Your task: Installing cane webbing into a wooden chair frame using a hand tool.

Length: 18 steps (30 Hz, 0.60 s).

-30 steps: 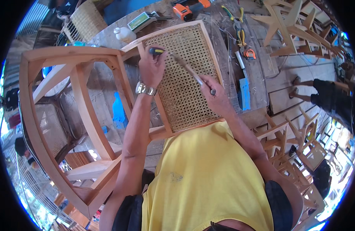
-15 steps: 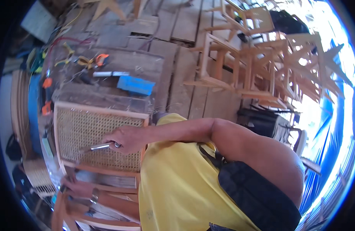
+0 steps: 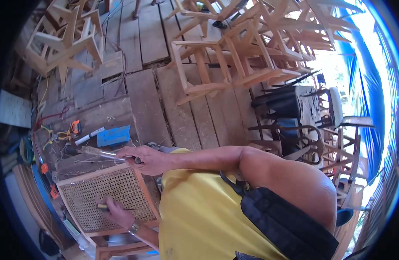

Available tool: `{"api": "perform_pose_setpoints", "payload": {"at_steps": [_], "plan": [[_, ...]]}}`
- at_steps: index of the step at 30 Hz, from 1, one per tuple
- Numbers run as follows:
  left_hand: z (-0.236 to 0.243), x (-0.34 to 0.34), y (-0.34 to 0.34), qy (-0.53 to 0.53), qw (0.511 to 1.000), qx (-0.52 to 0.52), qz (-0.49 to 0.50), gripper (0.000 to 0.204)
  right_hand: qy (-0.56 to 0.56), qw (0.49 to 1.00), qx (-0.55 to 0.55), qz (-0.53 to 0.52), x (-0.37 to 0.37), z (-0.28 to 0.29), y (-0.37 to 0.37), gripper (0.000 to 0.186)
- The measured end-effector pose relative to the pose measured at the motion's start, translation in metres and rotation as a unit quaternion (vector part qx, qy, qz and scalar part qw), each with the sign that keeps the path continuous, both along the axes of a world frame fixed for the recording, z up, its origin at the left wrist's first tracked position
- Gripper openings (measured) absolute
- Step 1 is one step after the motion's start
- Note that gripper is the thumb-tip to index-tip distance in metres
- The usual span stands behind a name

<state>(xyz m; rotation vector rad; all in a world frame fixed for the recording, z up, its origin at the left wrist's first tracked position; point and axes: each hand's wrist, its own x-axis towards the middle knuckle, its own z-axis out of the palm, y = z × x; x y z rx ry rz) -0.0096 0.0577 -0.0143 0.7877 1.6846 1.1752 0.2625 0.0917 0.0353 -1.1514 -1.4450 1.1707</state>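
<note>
A wood-framed panel of woven cane [image 3: 84, 197] lies in front of me, tilted in the view. Over its cane surface is my left hand [image 3: 117, 212], closed on a short tool with a yellow and dark handle [image 3: 103, 207]; its working end is hidden. My right hand [image 3: 143, 159] is raised by the panel's far right corner, wrapped around a hand tool with a silver shaft [image 3: 112, 155]. That tool's far end is brownish and blurred, so its kind is unclear. A wooden chair frame part [image 3: 126, 250] sits below the panel.
Past the panel lie a blue block-like item [image 3: 113, 136], a white marker [image 3: 90, 135] and orange-handled tools [image 3: 75, 126]. Several wooden stool frames [image 3: 199, 86] stand on the plank floor [image 3: 143, 104]. Dark chairs [image 3: 281, 104] are at the right.
The view has swung, showing more floor. My left hand has moved up from the wooden frame onto the cane. My right hand, with its silver-shafted tool, has gone from over the cane to beyond its edge.
</note>
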Motion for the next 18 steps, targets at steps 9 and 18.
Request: {"api": "perform_pose_setpoints", "payload": {"at_steps": [9,18], "plan": [[0.048,0.090,-0.031,-0.199,0.969,-0.010,-0.143,0.041,0.168,0.974,-0.137,-0.059,-0.016,0.026,-0.107,0.026],[0.038,0.051,-0.090,-0.357,0.924,0.077,-0.109,0.038,0.564,0.607,-0.544,0.133,-0.040,-0.003,-0.166,0.044]]}}
